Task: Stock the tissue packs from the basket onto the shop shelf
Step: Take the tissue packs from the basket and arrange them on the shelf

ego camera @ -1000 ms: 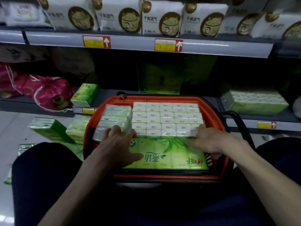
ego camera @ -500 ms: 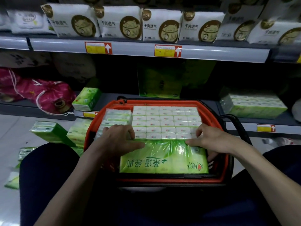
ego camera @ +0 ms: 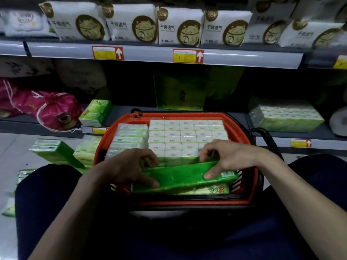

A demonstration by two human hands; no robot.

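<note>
Lifted and tipped since half a second ago: green tissue pack [ego camera: 184, 177], then lying flat and label-up at the 6 o'clock end of the basket [ego camera: 252, 166], now raised on its long edge and clear of the pack beneath [ego camera: 206, 190]. Both hands shifted with it, from resting on top to clamped at its ends.

Left hand [ego camera: 131, 169] wrapped round the 9 o'clock end, thumb on the near face, fingers curled over the top. Right hand [ego camera: 231, 158] pinching the 3 o'clock end, thumb in front, fingers behind.

Long axis running 9 to 3, right end a little higher, squarely between the two hands and held just above the basket's near edge. Rest of the basket filled with white-topped packs [ego camera: 187, 134] out toward 12 o'clock.

Lower shelf [ego camera: 326, 144] straight ahead at 12 o'clock, beyond the basket's far rim. Matching shelf stack [ego camera: 285, 117] at 2 o'clock, nearer the right hand. Probably a forward carry over the basket contents, long axis kept crosswise, with a swing toward 2 o'clock if bound for that stack.
</note>
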